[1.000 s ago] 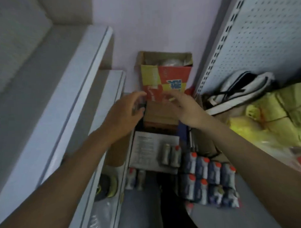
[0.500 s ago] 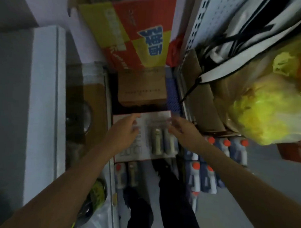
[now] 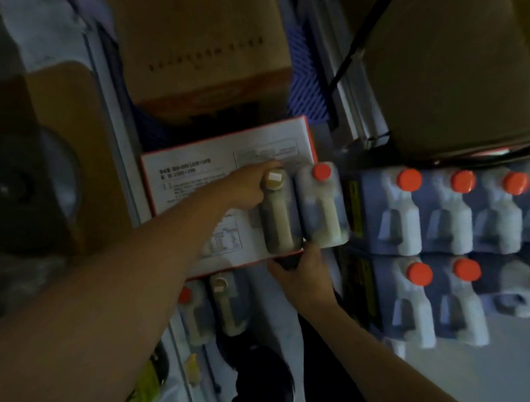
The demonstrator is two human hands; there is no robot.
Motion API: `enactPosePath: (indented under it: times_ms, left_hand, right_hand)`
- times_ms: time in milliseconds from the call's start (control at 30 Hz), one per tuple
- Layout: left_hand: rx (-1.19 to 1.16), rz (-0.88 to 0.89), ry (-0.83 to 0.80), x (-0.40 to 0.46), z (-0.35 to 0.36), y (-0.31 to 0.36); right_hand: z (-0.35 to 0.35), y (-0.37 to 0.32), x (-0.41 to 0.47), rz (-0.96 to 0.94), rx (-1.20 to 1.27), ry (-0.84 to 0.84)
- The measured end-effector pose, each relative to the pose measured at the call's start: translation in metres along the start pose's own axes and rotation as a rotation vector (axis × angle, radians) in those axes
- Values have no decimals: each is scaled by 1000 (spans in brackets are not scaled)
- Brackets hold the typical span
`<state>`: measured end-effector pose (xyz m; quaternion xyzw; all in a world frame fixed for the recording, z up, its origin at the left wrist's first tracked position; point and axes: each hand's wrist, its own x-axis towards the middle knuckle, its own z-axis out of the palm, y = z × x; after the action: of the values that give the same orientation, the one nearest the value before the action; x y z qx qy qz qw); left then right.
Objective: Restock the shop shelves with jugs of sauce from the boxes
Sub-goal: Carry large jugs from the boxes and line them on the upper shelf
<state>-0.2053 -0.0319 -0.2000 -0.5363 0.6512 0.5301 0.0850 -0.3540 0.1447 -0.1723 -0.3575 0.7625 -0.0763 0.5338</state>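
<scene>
A white box with a red rim [image 3: 196,164] lies in the middle. On it lie two sauce jugs side by side: a tan-capped jug [image 3: 281,221] and an orange-capped jug [image 3: 322,211]. My left hand [image 3: 245,186] reaches over the box and curls round the neck of the tan-capped jug. My right hand [image 3: 302,277] is at the box's near edge, just below the jugs' bases, with fingers curled on that edge. Two more jugs [image 3: 225,307] lie partly hidden under the box.
Several orange-capped jugs [image 3: 438,215] lie in rows on the floor to the right. A brown carton [image 3: 204,46] sits beyond the white box on a blue crate [image 3: 304,79]. Another large carton [image 3: 448,74] fills the upper right. A white shelf edge [image 3: 110,122] runs along the left.
The view has dropped and closed in on the white box. My left hand moved from the box's side to the tan-capped jug's neck; my right hand moved down to the box's near edge.
</scene>
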Motion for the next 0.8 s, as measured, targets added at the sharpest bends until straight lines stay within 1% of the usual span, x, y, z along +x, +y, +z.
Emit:
enactPosePath:
  times_ms: [100,167,200,233,300,400,500,567,600,667,733,800]
  left_hand:
    - [-64,25,60,-5,2,-13]
    - [-118,5,101,-19,-1,-31]
    - [-121,-16,96,-28,-3,-44]
    - [-114,-33,78,-36,-2,-59]
    - [-91,-28,70,-48,0,-82]
    - [-94,4,153,-55,3,-86]
    - [-161,39,168,-61,1,-73]
    - [-223,39,198,-77,-5,-67]
    - [-249,36,226,-89,-11,-63]
    - [-272,46,287,-120,-34,-46]
    - [-276,74,359,-157,-70,-20]
    - [-292,101,436,-198,-113,12]
  right_hand:
    - [27,-12,-5,64,229,65]
    - [36,-20,0,93,381,58]
    - [39,-23,5,76,392,57]
    - [40,-25,11,40,361,59]
    - [39,-25,20,-35,212,78]
    - [34,-25,23,-141,79,128]
    - [23,-29,23,-220,99,144]
    - [7,-38,22,-302,105,110]
    - [-3,-44,20,-354,71,78]
    - [-28,-66,13,-446,-1,-23]
    - [-59,-104,1,-521,-54,-105]
    - [-91,-157,-18,-614,-59,-166]
